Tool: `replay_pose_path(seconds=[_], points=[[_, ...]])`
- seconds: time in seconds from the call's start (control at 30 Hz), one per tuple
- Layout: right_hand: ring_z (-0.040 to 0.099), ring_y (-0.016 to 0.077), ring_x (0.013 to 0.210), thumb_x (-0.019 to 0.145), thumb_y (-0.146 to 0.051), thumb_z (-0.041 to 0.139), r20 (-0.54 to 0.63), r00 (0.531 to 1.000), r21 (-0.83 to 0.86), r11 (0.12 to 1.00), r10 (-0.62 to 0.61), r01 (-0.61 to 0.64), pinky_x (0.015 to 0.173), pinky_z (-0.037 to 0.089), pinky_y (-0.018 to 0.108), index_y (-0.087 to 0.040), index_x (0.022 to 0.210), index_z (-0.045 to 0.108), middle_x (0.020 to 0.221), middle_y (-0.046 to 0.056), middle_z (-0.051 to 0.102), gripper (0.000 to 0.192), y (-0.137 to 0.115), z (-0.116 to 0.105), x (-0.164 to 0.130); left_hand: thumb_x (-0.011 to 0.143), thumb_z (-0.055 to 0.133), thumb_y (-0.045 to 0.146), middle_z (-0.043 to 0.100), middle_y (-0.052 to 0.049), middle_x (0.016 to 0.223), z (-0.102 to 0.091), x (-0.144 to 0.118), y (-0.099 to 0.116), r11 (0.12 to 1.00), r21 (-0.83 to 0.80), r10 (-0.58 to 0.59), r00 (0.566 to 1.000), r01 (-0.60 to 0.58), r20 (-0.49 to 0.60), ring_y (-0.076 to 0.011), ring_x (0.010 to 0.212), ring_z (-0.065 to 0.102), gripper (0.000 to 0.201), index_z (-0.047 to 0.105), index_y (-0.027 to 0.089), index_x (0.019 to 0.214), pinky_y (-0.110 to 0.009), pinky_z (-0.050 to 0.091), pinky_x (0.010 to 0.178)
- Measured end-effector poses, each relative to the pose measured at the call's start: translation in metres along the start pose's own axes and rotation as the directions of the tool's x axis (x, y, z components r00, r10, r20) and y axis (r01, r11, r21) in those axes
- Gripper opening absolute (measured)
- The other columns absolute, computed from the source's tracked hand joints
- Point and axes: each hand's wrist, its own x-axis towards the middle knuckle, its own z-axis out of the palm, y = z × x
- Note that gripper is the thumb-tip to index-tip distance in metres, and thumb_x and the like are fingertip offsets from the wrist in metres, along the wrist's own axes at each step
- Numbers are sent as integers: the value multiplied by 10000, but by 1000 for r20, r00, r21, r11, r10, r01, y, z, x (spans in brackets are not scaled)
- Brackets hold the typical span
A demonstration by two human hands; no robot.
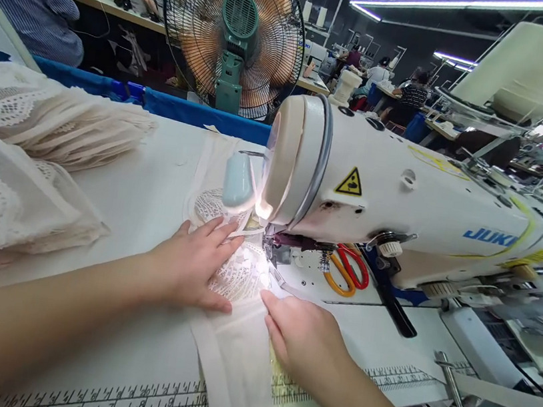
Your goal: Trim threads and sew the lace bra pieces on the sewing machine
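A piece of cream lace fabric [244,344] runs under the needle area of a white JUKI sewing machine [375,184]. My left hand [193,260] lies flat on its lace part, left of the presser foot, with the fingers spread. Just in front of the foot, my right hand [301,332] pinches the fabric's right edge between thumb and fingers. A narrow pale strip reaches the needle area above my left fingertips. The machine's lamp lights the lace there. The fabric's lower end hangs toward the table's front edge.
Lace pieces [45,124] are heaped at the left. Scissors with red and orange handles [347,271] lie under the machine arm. A fan [235,30] stands behind the table. Printed rulers [142,401] run along the front. Thread cones [512,69] stand upper right; people sit farther back.
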Motion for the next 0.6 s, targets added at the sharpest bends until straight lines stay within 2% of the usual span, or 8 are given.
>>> replay_pose_path(seconds=[0.1, 0.2, 0.33, 0.43, 0.5, 0.6], points=[[561, 162, 659, 858, -259, 349, 14, 1000, -27, 1000, 14, -14, 465, 205, 259, -297, 1213, 458, 771, 16, 612, 373, 2, -4, 7, 585, 446, 728, 36, -85, 1449, -1, 8, -2, 1000, 12, -7, 999, 7, -35, -349, 1330, 55, 1013, 146, 194, 1392, -564, 211, 1020], [576, 173, 642, 857, -249, 360, 83, 996, -54, 998, 42, -38, 456, 245, 258, -277, 1243, 433, 782, 24, 630, 394, 1, -13, 14, 584, 464, 709, 115, -108, 1437, -4, 16, -6, 1000, 25, 4, 997, -2, -71, -354, 1305, 148, 984, 196, 199, 1381, -516, 272, 1006], [578, 193, 598, 871, -270, 360, 197, 977, -97, 993, 82, -64, 463, 319, 261, -213, 1332, 337, 721, 63, 638, 465, -6, -26, 23, 589, 488, 684, 341, -164, 1321, -10, 26, -12, 999, 21, 42, 994, -40, -104, -381, 1237, 283, 903, 336, 174, 1319, -488, 338, 950], [560, 196, 543, 867, -294, 380, 227, 967, -98, 991, 113, -93, 464, 348, 267, -159, 1344, 325, 642, 91, 621, 499, -11, -28, 29, 619, 494, 645, 473, -178, 1180, -14, 32, -17, 997, 19, 73, 991, -71, -109, -378, 1173, 379, 798, 430, 149, 1239, -460, 380, 898], [543, 195, 509, 849, -300, 412, 197, 974, -60, 993, 111, -101, 460, 356, 274, -146, 1307, 391, 594, 93, 605, 484, -12, -25, 33, 633, 495, 624, 478, -167, 1184, -16, 37, -20, 997, 11, 83, 992, -82, -100, -349, 1144, 424, 743, 456, 153, 1206, -417, 408, 874], [522, 179, 480, 819, -301, 454, 113, 990, 25, 996, 80, -83, 454, 359, 272, -165, 1224, 490, 581, 84, 600, 428, -13, -17, 38, 620, 517, 614, 371, -143, 1310, -19, 43, -24, 994, -6, 111, 987, -113, -119, -306, 1165, 419, 781, 402, 172, 1253, -355, 411, 898]])
